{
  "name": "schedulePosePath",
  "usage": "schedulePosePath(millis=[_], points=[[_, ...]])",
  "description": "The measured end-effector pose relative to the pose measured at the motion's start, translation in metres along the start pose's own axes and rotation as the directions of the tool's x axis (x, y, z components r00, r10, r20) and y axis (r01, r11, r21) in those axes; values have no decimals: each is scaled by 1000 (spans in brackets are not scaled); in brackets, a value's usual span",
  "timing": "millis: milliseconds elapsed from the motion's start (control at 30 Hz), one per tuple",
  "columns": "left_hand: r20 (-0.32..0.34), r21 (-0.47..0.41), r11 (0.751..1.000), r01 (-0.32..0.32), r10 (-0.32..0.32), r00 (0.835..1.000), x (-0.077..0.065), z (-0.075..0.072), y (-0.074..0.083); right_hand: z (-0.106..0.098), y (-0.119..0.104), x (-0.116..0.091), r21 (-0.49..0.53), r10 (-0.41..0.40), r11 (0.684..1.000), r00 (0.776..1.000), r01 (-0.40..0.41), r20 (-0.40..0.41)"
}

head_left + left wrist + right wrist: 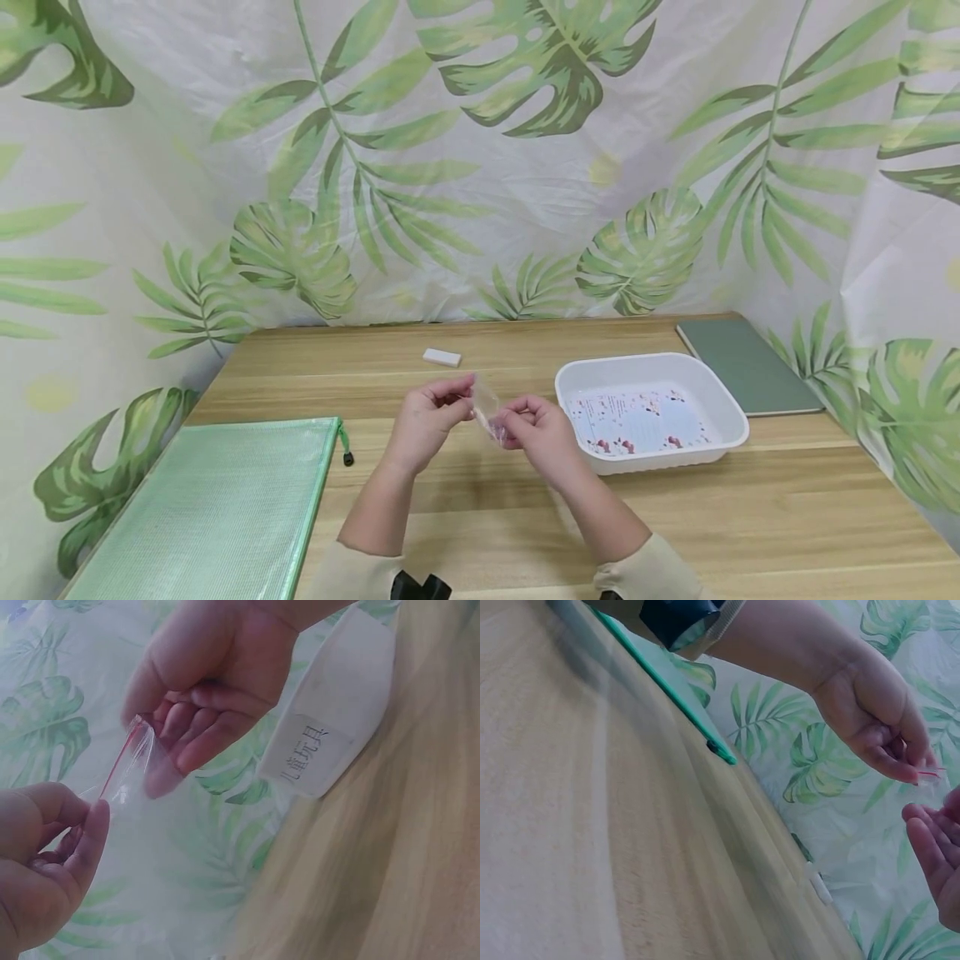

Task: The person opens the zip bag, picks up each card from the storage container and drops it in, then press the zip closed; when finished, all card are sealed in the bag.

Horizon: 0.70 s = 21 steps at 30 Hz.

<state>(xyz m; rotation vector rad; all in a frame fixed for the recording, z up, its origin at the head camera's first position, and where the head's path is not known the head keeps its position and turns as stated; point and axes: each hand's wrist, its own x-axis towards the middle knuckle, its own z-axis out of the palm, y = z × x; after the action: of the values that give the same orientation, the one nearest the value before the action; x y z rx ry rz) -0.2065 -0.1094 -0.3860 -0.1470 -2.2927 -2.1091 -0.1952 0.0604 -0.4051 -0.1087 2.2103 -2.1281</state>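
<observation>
A small clear zip-lock bag (pixel 486 403) with a red seal line is held up above the table between both hands. My left hand (pixel 427 423) pinches one end of it between thumb and fingertips. At the other end my right hand (pixel 536 433) grips the bag, thumb against curled fingers. In the left wrist view, the red seal of the bag (pixel 120 761) runs from the left fingertips (pixel 96 817) up to the right hand (pixel 217 682). Something small and purplish shows at the bag's lower end, partly behind the right fingers.
To the right stands a white plastic tray (pixel 652 465) with a printed sheet inside. Behind it lies a green notebook (pixel 750 367). A green mesh zip pouch (pixel 202 508) lies at the left. A small white block (pixel 442 357) sits near the table's back edge, before a leaf-patterned curtain.
</observation>
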Motion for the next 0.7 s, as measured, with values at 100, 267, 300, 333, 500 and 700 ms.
schedulePosePath(millis=[100, 267, 300, 333, 500, 700], points=[[22, 33, 999, 12, -13, 1000, -1, -6, 4, -3, -2, 1, 32, 33, 999, 999, -33, 3], [13, 86, 996, 11, -12, 1000, -4, -11, 10, -9, -6, 2, 101, 58, 993, 998, -60, 28], [14, 89, 996, 10, -11, 1000, -4, -11, 11, -10, -7, 2, 116, 61, 991, 997, -65, 39], [19, 93, 996, 4, -6, 1000, -5, -11, 12, -11, -8, 2, 128, 64, 989, 997, -71, 53], [38, 105, 994, -38, 34, 999, -7, -6, 14, -11, -9, 1, 156, 78, 983, 991, -94, 104], [78, 305, 922, -239, 225, 971, -9, -3, 10, -11, -8, 0, 136, 63, 988, 991, -79, 115]])
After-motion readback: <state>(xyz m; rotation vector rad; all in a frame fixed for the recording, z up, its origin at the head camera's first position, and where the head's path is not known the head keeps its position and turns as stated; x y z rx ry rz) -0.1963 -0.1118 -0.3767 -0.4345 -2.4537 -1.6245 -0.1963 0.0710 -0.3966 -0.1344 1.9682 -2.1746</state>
